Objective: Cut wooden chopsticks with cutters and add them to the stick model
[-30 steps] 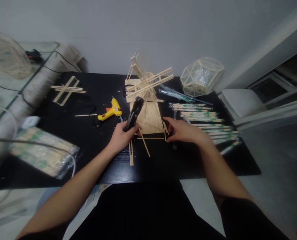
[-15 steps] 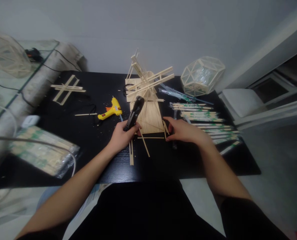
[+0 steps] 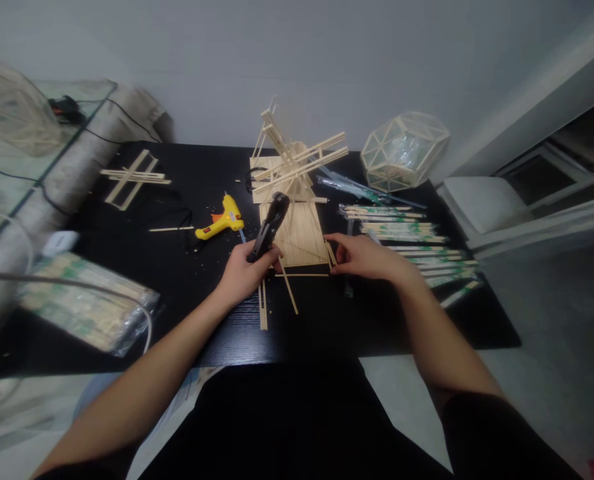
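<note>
My left hand [image 3: 245, 272] is wrapped round a black pliers-like tool [image 3: 268, 228] that points up and away from me. A thin wooden stick [image 3: 289, 287] slants down from its fingertips. Thumb and forefinger of my right hand [image 3: 364, 257] close on the ends of a few short wooden sticks [image 3: 331, 253] at the right edge of a flat panel of sticks [image 3: 301, 233]. Just below the panel, another stick [image 3: 301, 275] lies crosswise. More long sticks [image 3: 263, 310] lie below my left hand. Behind the panel stands a windmill-like stick model [image 3: 291, 163] with crossed blades.
A yellow glue gun [image 3: 221, 219] lies left of the panel. Farther left are a crossed stick frame [image 3: 134, 179] and a bag of sticks [image 3: 87, 300]. To the right are wrapped stick bundles [image 3: 407, 231] and a many-sided stick frame [image 3: 404, 150]. The table [image 3: 297, 343] is black.
My right thumb has moved up against the short sticks, closing the gap to the forefinger, and the sticks have shifted slightly. My left hand keeps the tool and stick in nearly the same place.
</note>
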The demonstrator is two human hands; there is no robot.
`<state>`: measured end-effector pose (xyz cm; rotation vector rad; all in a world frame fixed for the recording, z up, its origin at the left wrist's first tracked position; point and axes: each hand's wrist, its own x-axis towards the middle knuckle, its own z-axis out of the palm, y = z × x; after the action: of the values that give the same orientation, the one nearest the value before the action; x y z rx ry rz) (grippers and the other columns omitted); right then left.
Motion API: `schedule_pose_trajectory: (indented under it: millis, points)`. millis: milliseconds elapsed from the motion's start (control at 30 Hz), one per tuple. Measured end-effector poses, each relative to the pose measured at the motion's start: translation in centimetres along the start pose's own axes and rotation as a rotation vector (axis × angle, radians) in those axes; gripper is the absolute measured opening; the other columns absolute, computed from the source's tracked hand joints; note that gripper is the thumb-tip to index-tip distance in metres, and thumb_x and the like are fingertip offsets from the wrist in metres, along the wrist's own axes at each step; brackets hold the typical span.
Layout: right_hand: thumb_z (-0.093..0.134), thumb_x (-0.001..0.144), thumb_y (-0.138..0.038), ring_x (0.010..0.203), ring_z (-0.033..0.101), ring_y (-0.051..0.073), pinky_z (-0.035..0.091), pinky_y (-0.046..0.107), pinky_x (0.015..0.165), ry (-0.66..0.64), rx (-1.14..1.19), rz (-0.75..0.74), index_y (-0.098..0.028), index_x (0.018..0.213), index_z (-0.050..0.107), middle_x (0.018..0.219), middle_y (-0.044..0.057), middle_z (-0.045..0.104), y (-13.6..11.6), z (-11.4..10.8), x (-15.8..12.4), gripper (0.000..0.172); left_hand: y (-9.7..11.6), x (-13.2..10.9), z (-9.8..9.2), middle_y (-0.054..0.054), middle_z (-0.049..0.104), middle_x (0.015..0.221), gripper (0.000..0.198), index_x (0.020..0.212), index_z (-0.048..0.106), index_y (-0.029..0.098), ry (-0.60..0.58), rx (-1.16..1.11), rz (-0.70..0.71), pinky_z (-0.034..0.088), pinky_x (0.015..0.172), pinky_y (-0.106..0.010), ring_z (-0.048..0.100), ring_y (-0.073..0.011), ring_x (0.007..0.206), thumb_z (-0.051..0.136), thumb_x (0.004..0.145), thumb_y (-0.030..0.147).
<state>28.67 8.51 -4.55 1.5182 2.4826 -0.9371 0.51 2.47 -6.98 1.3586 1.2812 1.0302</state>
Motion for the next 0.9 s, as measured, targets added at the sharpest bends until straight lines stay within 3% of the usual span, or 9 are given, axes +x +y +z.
schedule_pose_trajectory:
  millis: [200,900]
  points:
    - [0.085,0.077,-0.025,0.089,0.071,0.025,0.052,0.034,0.080,-0.029,0.038,-0.005,-0.019,0.151,0.051,0.102,0.006,0.077,-0.04,-0.16,-0.10,0.083,0.10,-0.05,0.00,-0.001,0.069,0.066,0.022,0.083,0.070,0.016,-0.001,0.007,0.000,0.038,0.048,-0.023,0.048,-0.0094,0.049,0.065,0.088,0.037]
    - [0.084,0.078,-0.026,0.084,0.071,0.022,0.051,0.031,0.074,0.037,0.060,0.018,-0.020,0.134,0.059,0.097,0.003,0.077,-0.23,0.17,0.17,0.061,-0.02,-0.06,-0.04,-0.001,0.070,0.067,0.021,0.082,0.070,0.017,-0.005,0.026,0.020,0.041,0.051,-0.023,0.053,-0.0103,0.052,0.065,0.089,0.036]
